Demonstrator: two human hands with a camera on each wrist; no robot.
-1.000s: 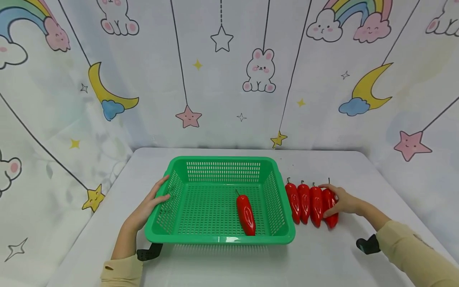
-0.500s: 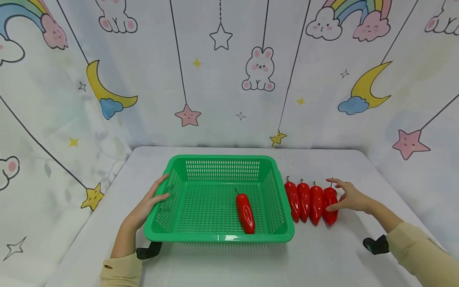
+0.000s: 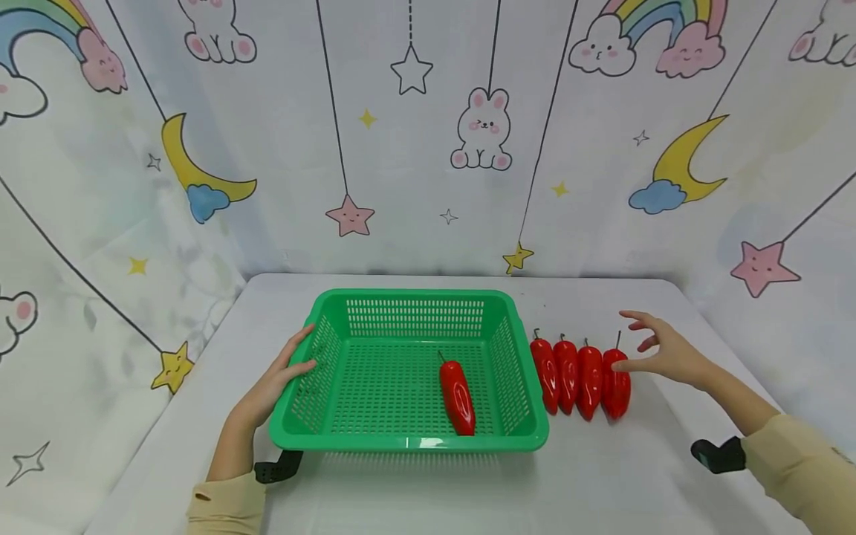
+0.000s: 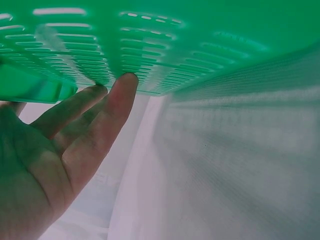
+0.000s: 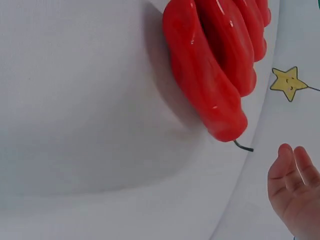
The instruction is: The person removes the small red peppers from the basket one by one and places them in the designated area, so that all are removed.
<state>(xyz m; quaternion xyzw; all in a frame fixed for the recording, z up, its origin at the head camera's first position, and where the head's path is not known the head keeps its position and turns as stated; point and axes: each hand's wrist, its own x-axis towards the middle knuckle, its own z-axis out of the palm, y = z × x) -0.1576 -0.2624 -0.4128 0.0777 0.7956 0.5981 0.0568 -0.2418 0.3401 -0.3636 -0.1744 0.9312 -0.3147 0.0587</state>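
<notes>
A green slotted plastic basket (image 3: 408, 443) holds one red chili pepper (image 3: 458, 397) with its stem toward the back. My left hand (image 3: 270, 383) rests at the basket's left side, its fairly straight fingers (image 4: 122, 102) against the slotted wall in the left wrist view. Right of the basket, several glossy red peppers lie in a row on the table. My right hand (image 3: 669, 355) is raised beside the rightmost pepper (image 3: 617, 390), holding nothing, fingers spread and gently bent. Its thumb overlaps that pepper in the head view. In the right wrist view, the fingers are apart from the pepper stem (image 5: 243, 146).
The white table (image 3: 414, 494) extends around the basket. Behind it hangs a pale cloth (image 3: 408, 156) printed with rabbits, moons and stars. Dark wrist-worn devices sit near both sleeves, the right one (image 3: 718, 455) above the table.
My right hand has let go of the rightmost pepper, its fingers spreading as it lifted and drew back to the right. My left hand and the basket have stayed in place.
</notes>
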